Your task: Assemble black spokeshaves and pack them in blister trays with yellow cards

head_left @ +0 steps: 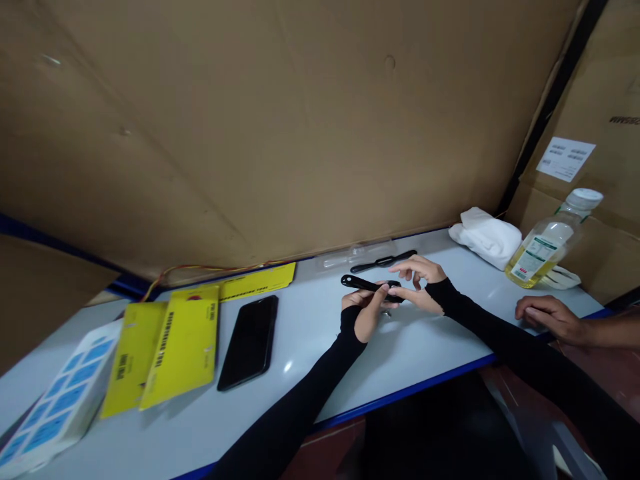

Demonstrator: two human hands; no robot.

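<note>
My left hand (367, 308), in a black sleeve, grips a slim black band-like device (364, 284) just above the white table (310, 333). My right hand (419, 280), also sleeved, touches the device's right end with its fingers spread. A second black strap (383, 261) lies on the table just behind the hands. A small metal piece lies under my hands; what it is cannot be told.
A black phone (249, 341) lies left of my hands, beside yellow packages (175, 343) and a white-blue box (60, 400). A white cloth (486, 237) and an oil bottle (547, 243) stand at the right. Another person's hand (547, 316) rests on the table's right edge. Cardboard walls the back.
</note>
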